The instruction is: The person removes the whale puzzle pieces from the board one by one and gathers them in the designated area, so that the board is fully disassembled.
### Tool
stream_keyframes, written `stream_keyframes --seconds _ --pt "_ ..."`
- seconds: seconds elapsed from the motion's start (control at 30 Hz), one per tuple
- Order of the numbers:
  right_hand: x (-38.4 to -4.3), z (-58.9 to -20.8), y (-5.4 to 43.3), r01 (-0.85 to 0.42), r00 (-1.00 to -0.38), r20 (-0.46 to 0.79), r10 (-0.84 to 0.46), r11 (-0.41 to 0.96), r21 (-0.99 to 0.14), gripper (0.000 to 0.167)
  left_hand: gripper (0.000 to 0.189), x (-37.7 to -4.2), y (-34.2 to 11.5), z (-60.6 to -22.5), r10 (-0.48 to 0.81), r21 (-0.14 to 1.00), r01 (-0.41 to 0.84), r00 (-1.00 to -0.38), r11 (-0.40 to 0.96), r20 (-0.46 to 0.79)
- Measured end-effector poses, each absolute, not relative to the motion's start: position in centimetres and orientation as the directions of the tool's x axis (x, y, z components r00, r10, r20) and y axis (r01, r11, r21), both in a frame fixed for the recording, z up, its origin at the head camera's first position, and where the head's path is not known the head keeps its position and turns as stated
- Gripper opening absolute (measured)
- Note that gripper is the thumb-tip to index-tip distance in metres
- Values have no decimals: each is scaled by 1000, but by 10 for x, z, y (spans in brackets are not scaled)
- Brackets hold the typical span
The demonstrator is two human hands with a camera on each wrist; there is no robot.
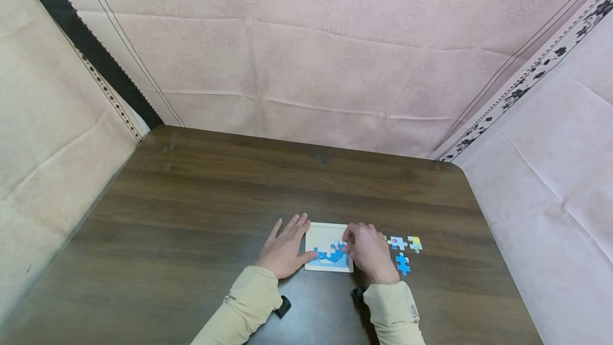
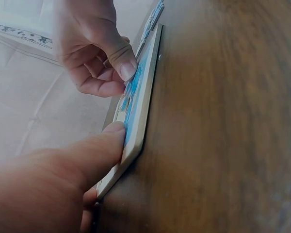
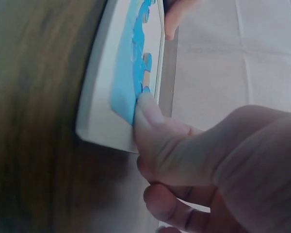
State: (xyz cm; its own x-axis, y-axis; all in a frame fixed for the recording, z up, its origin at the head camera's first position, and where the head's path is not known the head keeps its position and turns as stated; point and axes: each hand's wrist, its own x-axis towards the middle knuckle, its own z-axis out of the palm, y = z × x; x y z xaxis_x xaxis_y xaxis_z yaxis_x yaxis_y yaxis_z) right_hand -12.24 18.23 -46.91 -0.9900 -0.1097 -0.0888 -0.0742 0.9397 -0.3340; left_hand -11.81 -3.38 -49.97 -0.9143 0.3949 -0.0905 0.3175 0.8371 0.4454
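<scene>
A pale jigsaw tray [image 1: 318, 232] lies on the table, its near part filled with joined blue puzzle pieces [image 1: 330, 263]. My left hand [image 1: 284, 252] rests at the tray's left side, fingers spread along the edge and thumb on the blue pieces. Over the right side is my right hand [image 1: 370, 252], its thumb and forefinger pinching a puzzle piece [image 2: 127, 83] low against the filled part. The fingers hide most of that piece. In the right wrist view, the right thumb [image 3: 150, 109] presses near the tray's corner.
Loose pieces lie right of the tray: a blue one [image 1: 403, 264], a pale blue one [image 1: 398, 243] and a yellowish one [image 1: 414, 243]. Another is partly hidden by the right hand. Pale patterned cloth [image 1: 287, 68] hangs behind and beside the brown table [image 1: 215, 196].
</scene>
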Motion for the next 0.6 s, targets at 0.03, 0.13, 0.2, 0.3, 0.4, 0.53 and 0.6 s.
stream_keyframes --seconds 0.03,0.13,0.2,0.3,0.4,0.53,0.6 --pt "-122 -469 182 -71 -990 -88 -107 938 -339 20 81 -118 -34 -500 394 444 317 -914 838 -91" --pt "-122 -470 182 -64 -991 -85 -99 934 -351 20 82 -118 -34 -500 391 441 314 -915 841 -95" --pt "-121 -470 182 -59 -992 -83 -95 931 -361 19 82 -118 -33 -500 390 439 313 -916 842 -96" --pt "-120 -470 183 -50 -993 -83 -87 926 -374 20 82 -118 -33 -501 389 439 312 -916 843 -97" --pt "-118 -470 183 -38 -994 -83 -77 918 -394 21 82 -118 -33 -501 391 439 313 -916 842 -95" --pt "-117 -469 183 -30 -995 -73 -67 907 -420 21 82 -118 -33 -501 392 439 314 -915 842 -97" --pt "-116 -470 183 -33 -995 -66 -68 901 -432 21 82 -118 -34 -501 392 440 313 -915 842 -98"
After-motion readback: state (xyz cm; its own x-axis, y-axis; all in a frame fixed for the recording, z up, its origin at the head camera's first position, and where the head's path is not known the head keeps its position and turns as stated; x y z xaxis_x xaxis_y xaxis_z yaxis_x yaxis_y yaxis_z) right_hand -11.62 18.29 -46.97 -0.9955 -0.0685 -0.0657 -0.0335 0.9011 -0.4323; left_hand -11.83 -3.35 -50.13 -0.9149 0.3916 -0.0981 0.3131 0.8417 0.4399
